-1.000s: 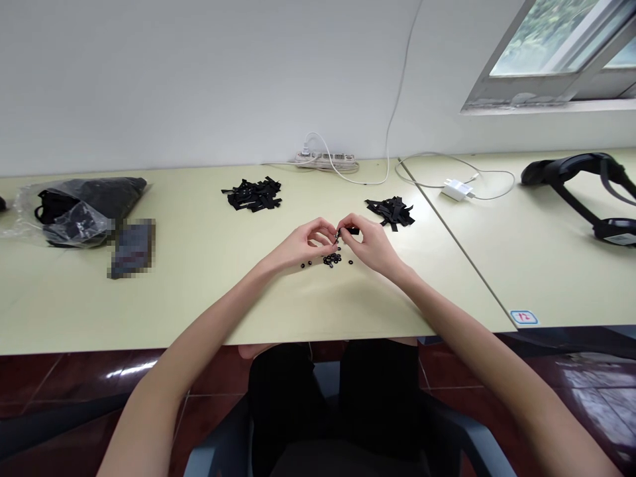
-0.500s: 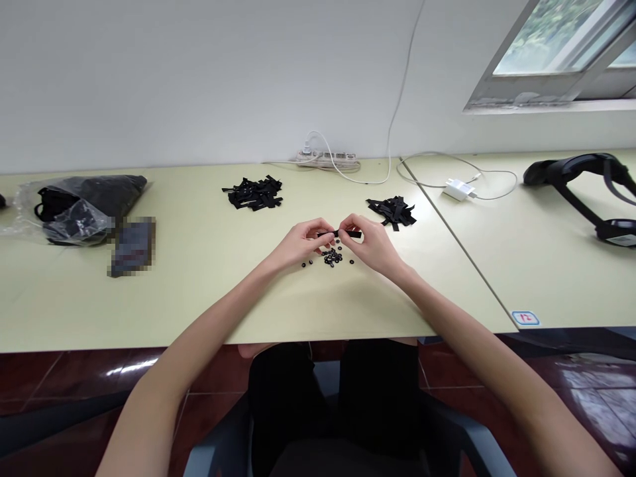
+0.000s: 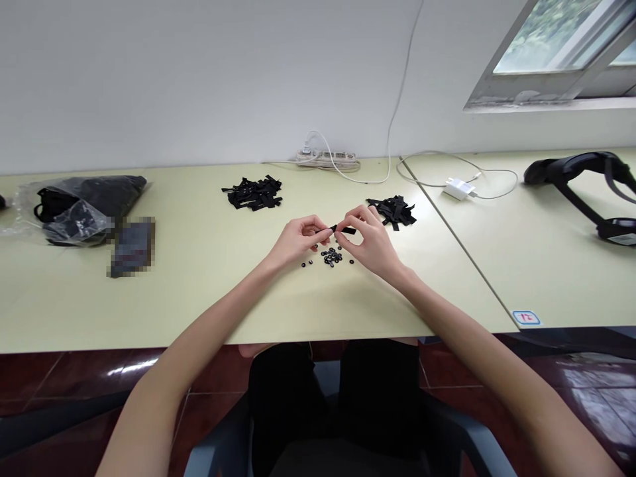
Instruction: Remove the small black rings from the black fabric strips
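Note:
Between my two hands is a short black fabric strip [image 3: 348,231], held level just above the table. My left hand [image 3: 301,238] pinches its left part between thumb and fingers. My right hand [image 3: 366,237] is closed on the strip near its middle, with the right end sticking out behind the fingers. Whether a ring sits on the strip is hidden by the fingertips. Right below the hands lies a loose cluster of small black rings [image 3: 331,257], a few of them scattered to the sides.
One heap of black strips [image 3: 253,193] lies back left, another heap [image 3: 395,211] just behind my right hand. A plastic bag [image 3: 84,209] and a blurred dark item [image 3: 133,248] are at left. A power strip [image 3: 328,159], white charger [image 3: 458,189] and black headset [image 3: 581,192] stand farther back.
Both hands stay pinched on the strip. The right hand's fingers have shifted slightly left and risen, closer to the left fingertips. The strip has moved a little left.

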The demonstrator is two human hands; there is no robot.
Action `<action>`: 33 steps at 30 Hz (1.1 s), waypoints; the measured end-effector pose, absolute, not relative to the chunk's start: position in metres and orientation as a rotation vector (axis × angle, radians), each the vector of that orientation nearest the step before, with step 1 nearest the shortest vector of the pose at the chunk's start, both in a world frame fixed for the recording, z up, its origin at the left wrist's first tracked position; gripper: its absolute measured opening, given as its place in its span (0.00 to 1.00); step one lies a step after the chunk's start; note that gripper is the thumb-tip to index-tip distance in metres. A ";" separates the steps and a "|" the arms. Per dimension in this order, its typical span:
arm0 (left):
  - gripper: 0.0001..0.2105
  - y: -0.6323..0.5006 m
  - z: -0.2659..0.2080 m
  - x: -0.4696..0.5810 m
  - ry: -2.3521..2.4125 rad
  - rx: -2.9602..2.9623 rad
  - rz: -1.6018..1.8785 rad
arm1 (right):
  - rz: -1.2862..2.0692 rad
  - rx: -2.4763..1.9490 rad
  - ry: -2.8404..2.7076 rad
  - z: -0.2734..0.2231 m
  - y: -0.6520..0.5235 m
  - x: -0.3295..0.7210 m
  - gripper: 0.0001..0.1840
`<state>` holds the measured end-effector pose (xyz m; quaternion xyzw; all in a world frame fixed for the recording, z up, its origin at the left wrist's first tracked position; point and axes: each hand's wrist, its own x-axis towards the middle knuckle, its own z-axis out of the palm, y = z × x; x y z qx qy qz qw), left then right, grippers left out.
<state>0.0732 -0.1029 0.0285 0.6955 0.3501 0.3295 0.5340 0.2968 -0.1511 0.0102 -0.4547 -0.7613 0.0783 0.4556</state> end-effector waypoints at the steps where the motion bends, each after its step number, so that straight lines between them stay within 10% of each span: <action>1: 0.21 -0.102 0.028 0.073 0.834 1.658 0.785 | 0.203 -1.133 -1.872 0.010 -0.151 0.297 0.07; 33: 0.21 -0.106 0.026 0.076 0.781 1.722 0.678 | 0.368 -1.273 -2.030 0.007 -0.149 0.296 0.15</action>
